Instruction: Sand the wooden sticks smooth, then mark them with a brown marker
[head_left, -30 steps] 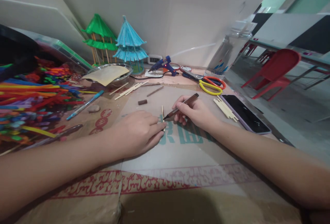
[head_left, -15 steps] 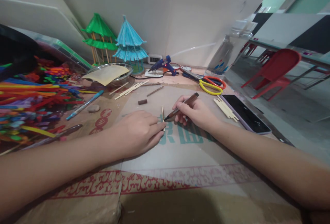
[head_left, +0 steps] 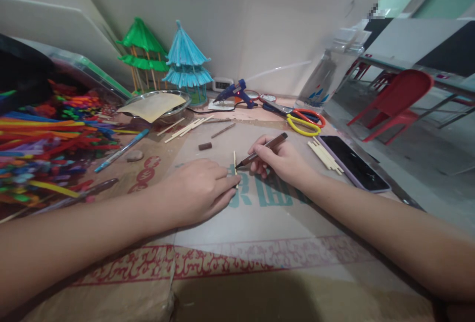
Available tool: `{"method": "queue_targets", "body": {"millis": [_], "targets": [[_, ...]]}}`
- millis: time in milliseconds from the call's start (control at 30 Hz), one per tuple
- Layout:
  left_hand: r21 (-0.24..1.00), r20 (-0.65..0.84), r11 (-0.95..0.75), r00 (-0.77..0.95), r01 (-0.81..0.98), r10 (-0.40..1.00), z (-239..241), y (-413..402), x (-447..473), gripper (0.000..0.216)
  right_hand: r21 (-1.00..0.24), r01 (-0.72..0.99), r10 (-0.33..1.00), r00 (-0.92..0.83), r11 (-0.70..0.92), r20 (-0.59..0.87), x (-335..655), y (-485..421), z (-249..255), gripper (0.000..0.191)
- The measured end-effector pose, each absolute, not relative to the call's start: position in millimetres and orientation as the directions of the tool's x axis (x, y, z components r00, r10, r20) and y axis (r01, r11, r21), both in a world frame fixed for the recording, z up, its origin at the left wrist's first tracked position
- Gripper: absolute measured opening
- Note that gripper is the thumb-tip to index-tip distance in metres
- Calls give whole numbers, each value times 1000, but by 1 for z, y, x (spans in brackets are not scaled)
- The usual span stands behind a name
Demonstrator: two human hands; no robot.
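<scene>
My right hand is closed around a brown marker, its uncapped tip touching a thin wooden stick that lies on the translucent sheet. The lower part of that stick is under the fingertips of my left hand, which presses it down; the thumb is hidden. The marker's brown cap rests on the sheet beyond my left hand. Farther back lies a short brown-coloured stick. Several pale sticks are behind the cap, and another bunch sits beside my right wrist.
Colourful pipe cleaners heap on the left, near a blue pen. Behind stand a green model pavilion, a blue one, a metal bowl and a glue gun. Scissors and a phone lie right.
The marker tip has moved slightly up along the stick, away from my left fingertips. My left hand stays pressed in place.
</scene>
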State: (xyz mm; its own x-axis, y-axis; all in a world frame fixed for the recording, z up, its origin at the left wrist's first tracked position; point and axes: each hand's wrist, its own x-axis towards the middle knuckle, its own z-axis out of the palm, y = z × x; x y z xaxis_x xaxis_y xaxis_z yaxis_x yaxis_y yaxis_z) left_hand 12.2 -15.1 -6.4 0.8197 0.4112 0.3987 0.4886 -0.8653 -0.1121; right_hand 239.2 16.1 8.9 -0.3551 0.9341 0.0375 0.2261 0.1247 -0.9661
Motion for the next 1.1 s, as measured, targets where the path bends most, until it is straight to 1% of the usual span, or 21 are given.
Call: {"method": "queue_targets", "body": {"millis": [300,533,733,833,1000,1100], "targets": [[-101,406,-869,818,484,408,-6,-15,13,28,-971,207,951,-303,123,56,238,17,10,17],[-94,396,-869,819,486,415,-5,-16,12,29,-971,194,951,-298,142,79,238,20,8,17],[-99,392,-866,819,490,418,-5,-16,12,29,-972,214,963,-266,91,32,236,20,11,16],[-100,387,-869,823,485,415,-5,-16,12,29,-973,211,962,-273,88,28,237,20,10,15],[-99,384,-867,823,487,419,-5,-16,12,29,-974,175,950,-301,143,85,238,21,7,20],[-95,385,-868,822,487,419,-6,-16,12,29,-976,170,946,-315,139,80,238,22,6,17]]}}
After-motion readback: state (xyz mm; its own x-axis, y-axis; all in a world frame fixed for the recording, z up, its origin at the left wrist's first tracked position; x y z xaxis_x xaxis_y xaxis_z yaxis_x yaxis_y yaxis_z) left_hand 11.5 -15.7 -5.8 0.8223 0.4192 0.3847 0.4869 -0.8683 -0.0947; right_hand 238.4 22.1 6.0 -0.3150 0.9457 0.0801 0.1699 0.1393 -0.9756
